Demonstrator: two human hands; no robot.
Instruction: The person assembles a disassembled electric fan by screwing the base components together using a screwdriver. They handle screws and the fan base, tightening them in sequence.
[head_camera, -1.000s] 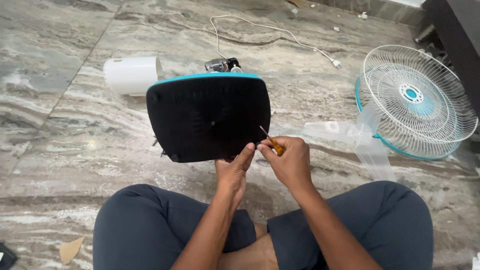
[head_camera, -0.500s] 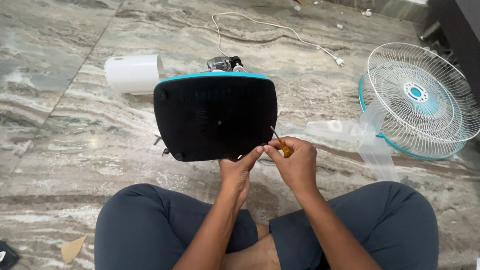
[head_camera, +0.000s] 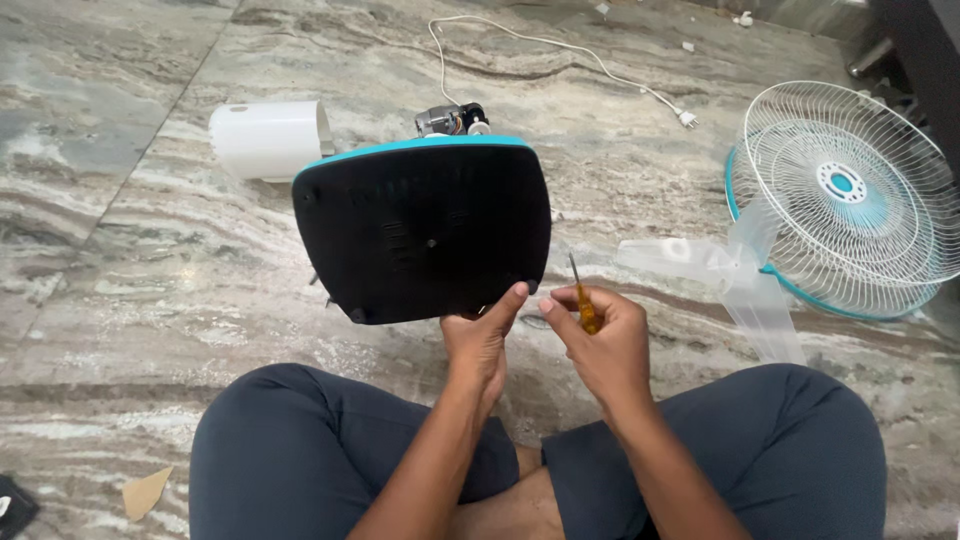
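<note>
The left hand (head_camera: 480, 335) is gripping the lower edge of the fan base (head_camera: 425, 230), thumb pressing against its black underside near the bottom right corner, and is holding it tilted up off the marble floor (head_camera: 120, 230) in front of the crossed legs. The right hand (head_camera: 600, 340) is closed around a small screwdriver (head_camera: 582, 300) with an orange handle, its metal tip pointing up and standing just beside the base's right edge, not touching it.

To work that corner well, the base probably wants steadying against a knee or the floor, so that the tip is seating squarely in the screw head before any turning (a slipping tip would scar the plastic). Keeping the left thumb clear of the tip's path seems wise.

The base is a rounded, squarish plate, matte black underneath with a teal rim showing along the top edge, small feet at the corners and a dot at the centre. Behind it the motor (head_camera: 447, 120) is peeking out, with a white cord (head_camera: 560, 55) trailing away, a white cylindrical cover (head_camera: 265, 140) lying to the left and the wire fan guard (head_camera: 850, 195) resting well apart on the right.
</note>
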